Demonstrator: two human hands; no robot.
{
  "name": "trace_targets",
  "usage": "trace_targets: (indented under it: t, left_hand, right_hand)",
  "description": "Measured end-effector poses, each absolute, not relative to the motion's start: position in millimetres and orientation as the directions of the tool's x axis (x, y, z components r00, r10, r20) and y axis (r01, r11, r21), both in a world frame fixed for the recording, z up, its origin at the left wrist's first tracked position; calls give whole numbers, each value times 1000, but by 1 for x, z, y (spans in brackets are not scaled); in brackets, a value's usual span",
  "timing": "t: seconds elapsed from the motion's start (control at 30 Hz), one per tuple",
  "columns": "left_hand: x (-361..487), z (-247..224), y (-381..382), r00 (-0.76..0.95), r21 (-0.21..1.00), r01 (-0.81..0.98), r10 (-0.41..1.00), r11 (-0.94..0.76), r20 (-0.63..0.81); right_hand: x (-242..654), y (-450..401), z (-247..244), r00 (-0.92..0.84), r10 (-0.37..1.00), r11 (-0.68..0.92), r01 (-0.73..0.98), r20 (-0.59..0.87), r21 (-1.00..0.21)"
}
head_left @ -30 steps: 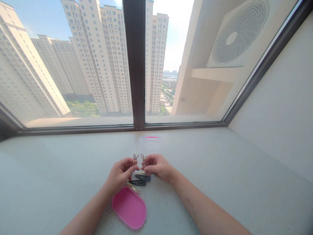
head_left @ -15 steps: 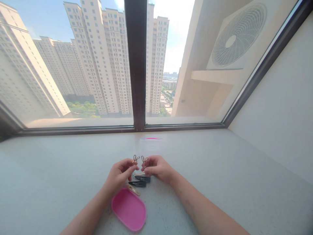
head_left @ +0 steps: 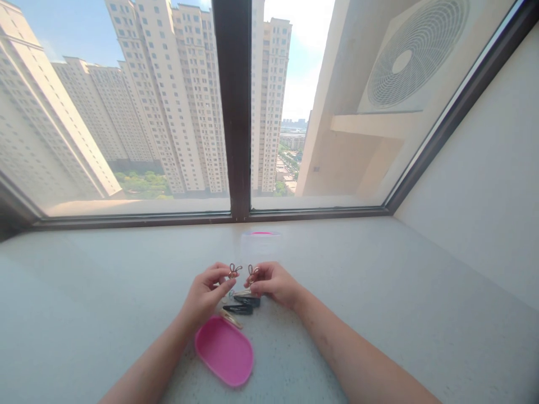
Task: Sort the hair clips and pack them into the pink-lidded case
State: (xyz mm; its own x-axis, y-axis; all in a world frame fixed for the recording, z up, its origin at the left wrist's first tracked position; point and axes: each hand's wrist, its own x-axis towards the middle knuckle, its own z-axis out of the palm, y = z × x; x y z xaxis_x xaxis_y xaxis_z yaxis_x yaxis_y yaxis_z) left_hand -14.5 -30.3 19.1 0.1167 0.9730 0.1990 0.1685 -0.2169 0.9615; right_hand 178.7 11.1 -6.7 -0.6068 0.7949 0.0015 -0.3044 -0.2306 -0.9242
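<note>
Though apart, one clip [head_left: 233, 271] [head_left: 252, 273] per grip [head_left: 207, 292] [head_left: 275, 285]

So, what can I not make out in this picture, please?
Head view:
Wire pieces, lower parts: hidden by left hand and right hand.
Black clips, details: too small, blurred.
Clear item near window, contents: too faint.
Both forearms: cut off by bottom edge.

Dark-framed window [head_left: 240, 123], daylit towers [head_left: 168, 101]
</note>
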Motion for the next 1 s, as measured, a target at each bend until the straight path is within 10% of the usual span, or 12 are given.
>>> trace_targets:
  t: [1.0]
  left_hand:
    - [-13, 19, -30, 77, 962, 198, 982, -187, 175]
  right_hand:
    - [177, 10, -4, -547, 837, -187, -298, 7, -936]
